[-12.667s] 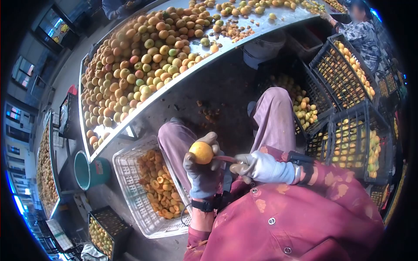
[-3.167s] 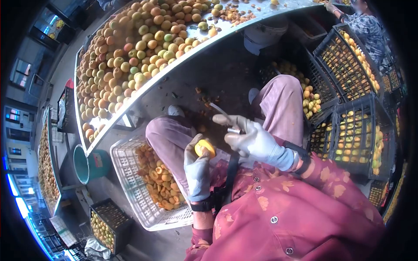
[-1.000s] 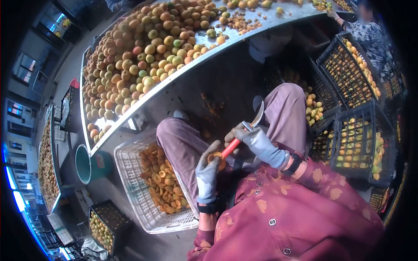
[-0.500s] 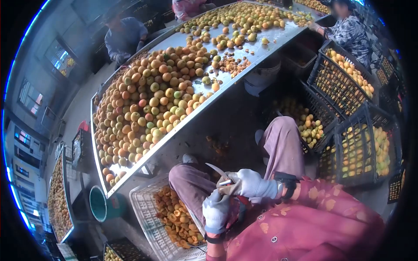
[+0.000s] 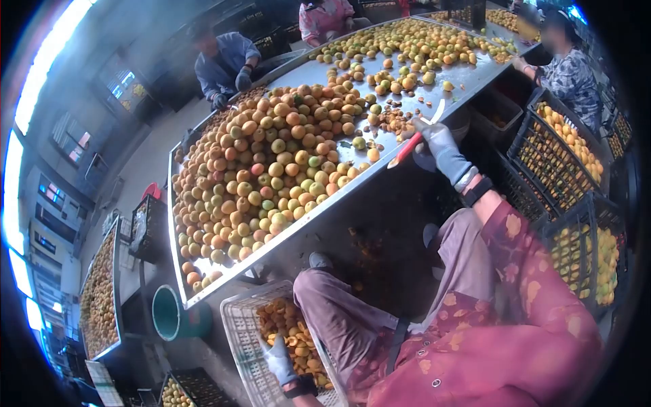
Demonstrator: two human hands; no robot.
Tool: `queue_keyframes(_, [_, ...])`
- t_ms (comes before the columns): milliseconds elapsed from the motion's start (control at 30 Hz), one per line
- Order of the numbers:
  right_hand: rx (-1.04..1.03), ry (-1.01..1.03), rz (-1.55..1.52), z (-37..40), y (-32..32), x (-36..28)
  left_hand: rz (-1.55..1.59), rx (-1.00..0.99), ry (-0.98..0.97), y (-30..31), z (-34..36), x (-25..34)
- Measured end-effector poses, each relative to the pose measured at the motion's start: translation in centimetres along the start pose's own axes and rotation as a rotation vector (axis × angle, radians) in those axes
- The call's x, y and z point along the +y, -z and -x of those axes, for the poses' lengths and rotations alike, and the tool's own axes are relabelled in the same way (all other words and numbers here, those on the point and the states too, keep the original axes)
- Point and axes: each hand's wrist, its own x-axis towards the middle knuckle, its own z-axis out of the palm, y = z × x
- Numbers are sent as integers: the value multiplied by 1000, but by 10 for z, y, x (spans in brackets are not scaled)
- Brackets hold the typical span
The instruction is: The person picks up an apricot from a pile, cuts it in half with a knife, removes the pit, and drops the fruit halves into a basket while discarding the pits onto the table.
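My right hand (image 5: 439,144), in a pale glove, is closed around a knife (image 5: 405,150) with a red handle and a curved blade. It is raised at the near edge of the metal table (image 5: 271,252), beside a small heap of pits (image 5: 393,117). My left hand (image 5: 279,359), gloved too, reaches down over the white basket (image 5: 239,339). Its fingers are apart over the halved apricots (image 5: 303,349), and no fruit shows in it. A large pile of whole apricots (image 5: 251,173) covers the table's near end.
Black crates of apricots (image 5: 553,152) stand at my right. A green bucket (image 5: 178,313) sits left of the basket. Across the table is a person in blue (image 5: 224,64); another in patterned sleeves (image 5: 569,81) works at the far right. A second fruit-covered table (image 5: 102,298) lies left.
My hands were together over my lap. The right hand has moved up and forward to the table edge with the knife; the left has dropped to the basket. The view has shifted somewhat.
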Motion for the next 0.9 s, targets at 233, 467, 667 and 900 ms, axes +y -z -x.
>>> queue_keyframes(233, [62,-141,56,62,54,15,-377,-2,250,-2,-10,-39])
queue_keyframes(467, [-71,-173,279,149,62,0,-169,-47,-308,-45,-47,106])
queue_keyframes(667, [13,-136,309,179,59,16,-342,-93,-715,-103,-77,240])
queue_keyframes(900, [34,-46,548,174,85,51,-433,46,-1203,-222,-215,300])
